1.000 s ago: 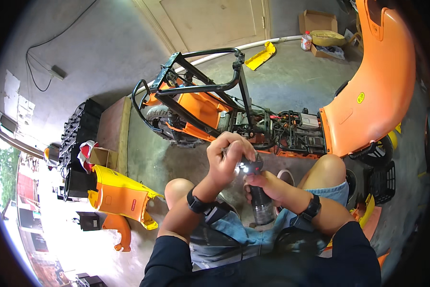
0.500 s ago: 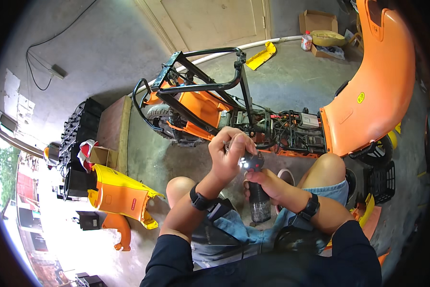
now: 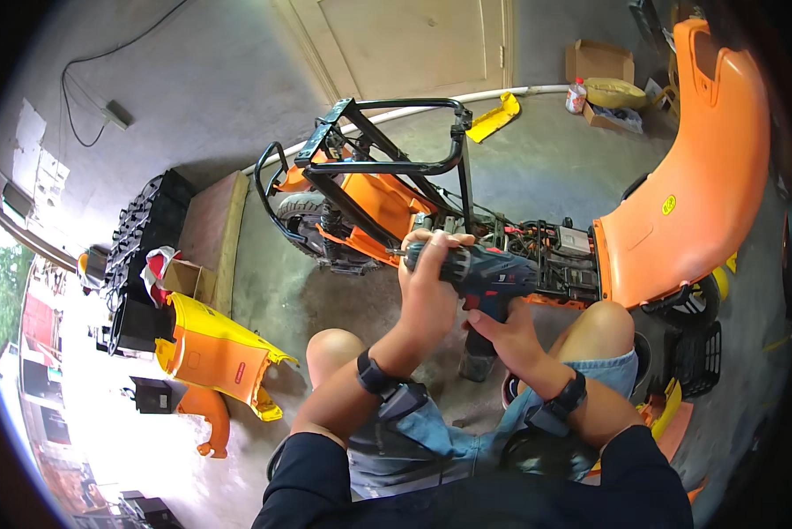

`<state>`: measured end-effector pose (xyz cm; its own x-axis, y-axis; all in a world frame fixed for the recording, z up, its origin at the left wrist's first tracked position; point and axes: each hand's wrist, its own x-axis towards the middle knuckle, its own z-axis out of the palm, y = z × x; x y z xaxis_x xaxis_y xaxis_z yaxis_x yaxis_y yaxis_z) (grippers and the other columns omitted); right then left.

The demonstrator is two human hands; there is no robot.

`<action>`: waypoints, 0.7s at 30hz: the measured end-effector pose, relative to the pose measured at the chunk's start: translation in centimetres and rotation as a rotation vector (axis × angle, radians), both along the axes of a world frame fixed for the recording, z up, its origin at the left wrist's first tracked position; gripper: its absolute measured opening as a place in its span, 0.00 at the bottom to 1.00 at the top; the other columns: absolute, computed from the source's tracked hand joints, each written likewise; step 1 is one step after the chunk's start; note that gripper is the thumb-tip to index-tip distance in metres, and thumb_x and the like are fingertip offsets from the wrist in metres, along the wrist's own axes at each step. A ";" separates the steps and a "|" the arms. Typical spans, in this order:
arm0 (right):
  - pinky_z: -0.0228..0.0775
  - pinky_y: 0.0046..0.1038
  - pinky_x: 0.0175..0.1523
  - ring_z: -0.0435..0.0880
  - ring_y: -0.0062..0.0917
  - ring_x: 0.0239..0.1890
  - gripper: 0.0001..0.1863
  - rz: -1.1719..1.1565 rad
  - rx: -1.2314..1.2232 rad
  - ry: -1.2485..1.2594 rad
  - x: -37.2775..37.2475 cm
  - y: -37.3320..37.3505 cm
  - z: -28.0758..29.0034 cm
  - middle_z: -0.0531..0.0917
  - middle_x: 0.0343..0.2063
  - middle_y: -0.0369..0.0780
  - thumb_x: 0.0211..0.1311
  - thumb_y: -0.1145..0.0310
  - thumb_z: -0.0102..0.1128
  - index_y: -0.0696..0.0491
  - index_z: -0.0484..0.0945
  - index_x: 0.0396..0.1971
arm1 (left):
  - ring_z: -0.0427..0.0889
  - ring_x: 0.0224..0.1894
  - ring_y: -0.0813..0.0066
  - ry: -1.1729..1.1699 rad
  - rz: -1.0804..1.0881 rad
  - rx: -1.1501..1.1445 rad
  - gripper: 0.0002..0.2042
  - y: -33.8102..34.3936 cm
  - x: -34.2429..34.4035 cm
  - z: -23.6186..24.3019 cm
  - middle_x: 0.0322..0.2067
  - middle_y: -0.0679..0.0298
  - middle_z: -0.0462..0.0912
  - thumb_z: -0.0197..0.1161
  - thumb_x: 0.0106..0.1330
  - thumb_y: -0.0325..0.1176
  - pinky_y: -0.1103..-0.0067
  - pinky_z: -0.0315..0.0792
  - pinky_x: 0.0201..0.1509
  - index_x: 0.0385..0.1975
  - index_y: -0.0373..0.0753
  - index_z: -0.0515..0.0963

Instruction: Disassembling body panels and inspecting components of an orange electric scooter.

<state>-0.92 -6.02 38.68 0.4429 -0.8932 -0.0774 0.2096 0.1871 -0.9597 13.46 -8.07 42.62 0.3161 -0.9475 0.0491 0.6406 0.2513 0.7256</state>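
Note:
In front of my knees I hold a dark cordless drill (image 3: 501, 273) with both hands. Its body lies sideways, the chuck toward the left and a thin metal bit sticking out past my fingers. My left hand (image 3: 427, 289) is closed around the chuck end. My right hand (image 3: 512, 339) is wrapped around the handle below the body; the battery end shows beneath it. Just beyond the drill stands a partly stripped scooter, with a black tubular frame (image 3: 387, 167), orange panels and exposed wiring (image 3: 546, 247) in its middle.
A large orange body panel (image 3: 687, 203) rises at the right. At left lie a yellow-and-orange panel (image 3: 224, 353), a row of black parts (image 3: 140, 234) and a wooden board (image 3: 215, 229). A black crate (image 3: 697, 361) sits right; a yellow piece (image 3: 494, 117) lies by the wall.
The drill has turned from pointing away from me to lying sideways, its chuck now leftward. My left hand has moved around the chuck, and the lit lamp no longer shows.

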 end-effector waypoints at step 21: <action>0.78 0.29 0.42 0.85 0.30 0.36 0.45 0.036 -1.134 0.362 -2.2 0.1 -2.0 0.83 0.37 0.43 0.51 0.77 0.67 0.64 0.51 0.66 | 0.75 0.22 0.77 0.248 -0.256 0.129 0.07 2.7 0.1 3.1 0.21 0.69 0.68 0.58 0.65 0.30 0.74 0.76 0.30 0.30 0.43 0.64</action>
